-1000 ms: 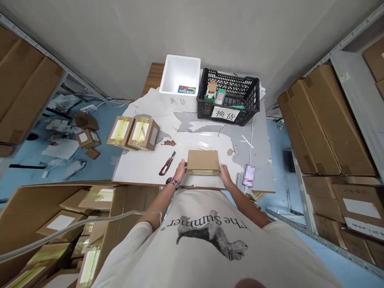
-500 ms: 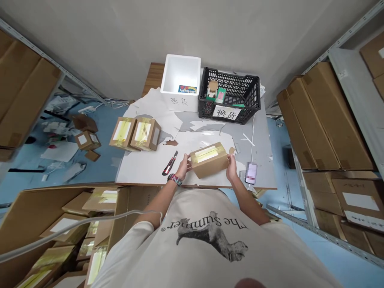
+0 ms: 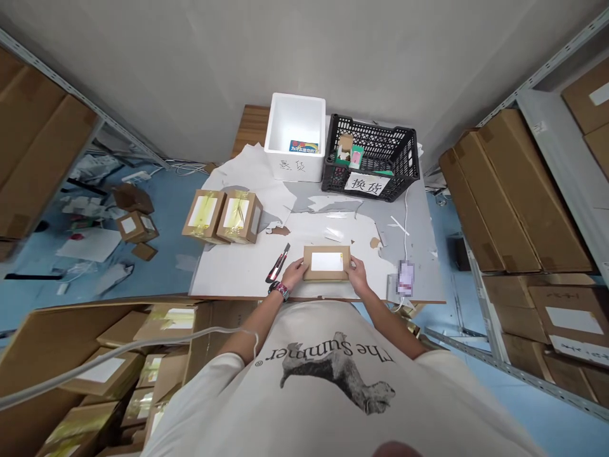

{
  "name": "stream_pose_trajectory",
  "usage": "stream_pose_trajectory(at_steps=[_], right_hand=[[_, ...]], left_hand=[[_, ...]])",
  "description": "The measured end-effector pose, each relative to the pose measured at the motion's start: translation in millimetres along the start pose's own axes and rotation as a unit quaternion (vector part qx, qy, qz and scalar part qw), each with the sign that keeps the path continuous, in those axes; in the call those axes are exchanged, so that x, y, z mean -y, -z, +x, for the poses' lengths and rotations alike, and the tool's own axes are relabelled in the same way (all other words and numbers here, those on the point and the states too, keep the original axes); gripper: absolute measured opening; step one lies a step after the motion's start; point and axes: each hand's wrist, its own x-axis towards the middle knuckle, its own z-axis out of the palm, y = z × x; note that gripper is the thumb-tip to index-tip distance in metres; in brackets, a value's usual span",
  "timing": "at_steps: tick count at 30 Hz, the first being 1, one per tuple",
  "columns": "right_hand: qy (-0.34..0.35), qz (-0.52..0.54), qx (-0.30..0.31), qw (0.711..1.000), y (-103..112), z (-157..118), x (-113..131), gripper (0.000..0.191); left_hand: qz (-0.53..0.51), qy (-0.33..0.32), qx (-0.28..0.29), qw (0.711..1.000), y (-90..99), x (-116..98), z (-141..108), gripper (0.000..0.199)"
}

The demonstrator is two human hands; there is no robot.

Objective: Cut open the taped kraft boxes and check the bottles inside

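Note:
A small brown cardboard box (image 3: 308, 274) is between my hands at the front of the table, its face with a white label turned up. My left hand (image 3: 294, 274) grips the box's left end. At the opposite end, my right hand (image 3: 356, 274) holds it with fingers around the edge. Whether the box rests on the table I cannot tell. Just left of my left hand lies a red and black utility knife (image 3: 278, 263). Two taped cardboard boxes, one (image 3: 203, 216) beside the other (image 3: 240, 217), stand on the table's left side.
A white foam box (image 3: 297, 166) and a black plastic crate (image 3: 371, 184) stand at the back. On the right lies a phone (image 3: 406, 278) with a cable. An open carton (image 3: 28, 343) of parcels is at lower left. Shelves of cartons (image 3: 518, 190) line the right.
Both hands have turned the box, so a white label replaces the yellow-taped face on top. It now sits squarer to the table edge. The view has shifted slightly.

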Motion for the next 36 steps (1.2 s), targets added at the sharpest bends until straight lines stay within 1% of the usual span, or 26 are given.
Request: stream_pose_trajectory(at_steps=[2, 4, 5, 7, 8, 9, 10, 12, 13, 14, 15, 17, 19, 20, 22, 24, 25, 26, 27, 28, 30, 31, 32, 33, 34, 36], right_hand=[[0.027, 0.048, -0.01, 0.998, 4.7, 1.7, 2.6, 0.057], [0.04, 0.088, -0.018, 0.995, 10.3, 0.6, 3.5, 0.041], [0.036, 0.095, -0.02, 0.995, 12.0, -1.1, 2.3, 0.035], [0.008, 0.083, -0.027, 0.996, 11.5, -6.4, -3.9, 0.038], [-0.011, 0.071, -0.034, 0.997, 9.3, -9.4, -8.3, 0.043], [-0.029, 0.06, -0.045, 0.997, 6.4, -12.3, -13.0, 0.048], [-0.042, 0.054, -0.055, 0.996, 3.1, -14.9, -17.5, 0.051], [-0.047, 0.059, -0.065, 0.995, -2.0, -18.5, -24.5, 0.054], [-0.043, 0.06, -0.065, 0.995, -3.0, -19.3, -26.3, 0.055], [-0.038, 0.055, -0.062, 0.996, -2.7, -19.6, -26.7, 0.056], [-0.033, 0.045, -0.061, 0.997, -1.0, -19.4, -25.8, 0.056], [-0.017, 0.019, -0.073, 0.997, 5.1, -18.3, -20.1, 0.057], [0.014, 0.007, -0.103, 0.995, 11.8, -17.2, -10.2, 0.056], [0.034, 0.008, -0.12, 0.992, 14.1, -17.0, -4.0, 0.055], [0.069, 0.014, -0.141, 0.988, 14.6, -17.4, 10.5, 0.053], [0.092, 0.027, -0.136, 0.986, 8.3, -18.4, 27.2, 0.05], [0.096, 0.04, -0.118, 0.987, 2.7, -18.8, 36.2, 0.048], [0.094, 0.062, -0.089, 0.99, -4.1, -18.8, 45.3, 0.047], [0.083, 0.093, -0.047, 0.991, -12.0, -18.3, 54.3, 0.046], [0.061, 0.132, 0.006, 0.989, -20.3, -17.1, 63.0, 0.048], [-0.009, 0.216, 0.126, 0.968, -36.8, -12.1, 77.7, 0.052], [-0.048, 0.25, 0.171, 0.952, -43.8, -8.2, 83.2, 0.053], [-0.081, 0.275, 0.192, 0.939, -49.3, -3.9, 86.9, 0.051], [-0.104, 0.289, 0.186, 0.933, -52.9, 0.8, 88.7, 0.048], [-0.11, 0.292, 0.154, 0.937, -54.0, 5.3, 88.3, 0.045], [-0.08, 0.261, 0.036, 0.961, -48.4, 12.8, 80.9, 0.042]], left_hand=[[-0.045, -0.001, 0.011, 0.999, 4.3, 1.3, -0.3, 0.057], [-0.057, -0.004, 0.033, 0.998, 10.5, 4.6, -4.0, 0.052], [-0.04, -0.011, 0.047, 0.998, 14.1, 7.3, -6.5, 0.048], [0.03, -0.036, 0.055, 0.997, 21.9, 15.0, -10.9, 0.041], [0.077, -0.051, 0.039, 0.995, 26.4, 19.6, -12.2, 0.037], [0.126, -0.061, 0.01, 0.99, 31.4, 24.6, -12.7, 0.033], [0.174, -0.063, -0.029, 0.982, 37.1, 29.7, -12.5, 0.034], [0.252, -0.028, -0.107, 0.961, 50.1, 38.9, -10.1, 0.052], [0.273, 0.003, -0.134, 0.953, 56.9, 42.4, -8.0, 0.059], [0.273, 0.036, -0.149, 0.95, 63.4, 44.7, -5.1, 0.06], [0.247, 0.071, -0.157, 0.954, 69.1, 45.5, -1.4, 0.055], [0.14, 0.128, -0.157, 0.969, 76.3, 41.8, 8.1, 0.042], [0.03, 0.156, -0.143, 0.977, 75.4, 31.4, 19.4, 0.032], [-0.007, 0.16, -0.135, 0.978, 71.8, 24.6, 24.8, 0.029], [-0.047, 0.144, -0.124, 0.981, 59.7, 9.7, 32.9, 0.029], [-0.084, 0.119, -0.117, 0.982, 45.1, -3.9, 35.3, 0.034], [-0.1, 0.105, -0.115, 0.983, 38.5, -9.8, 34.1, 0.037], [-0.112, 0.091, -0.104, 0.984, 33.2, -14.9, 31.5, 0.04], [-0.121, 0.077, -0.079, 0.986, 29.4, -19.5, 27.9, 0.043], [-0.125, 0.061, -0.038, 0.99, 27.4, -23.6, 23.5, 0.047], [-0.117, 0.025, 0.052, 0.991, 28.2, -30.1, 14.9, 0.054], [-0.106, 0.006, 0.078, 0.991, 30.0, -32.6, 11.4, 0.056], [-0.092, -0.011, 0.08, 0.992, 32.2, -34.3, 8.9, 0.057], [-0.077, -0.027, 0.053, 0.995, 33.9, -35.2, 7.2, 0.057], [-0.061, -0.04, 0.013, 0.997, 34.7, -35.0, 6.4, 0.054], [-0.027, -0.046, -0.06, 0.997, 32.6, -31.8, 6.2, 0.052]])
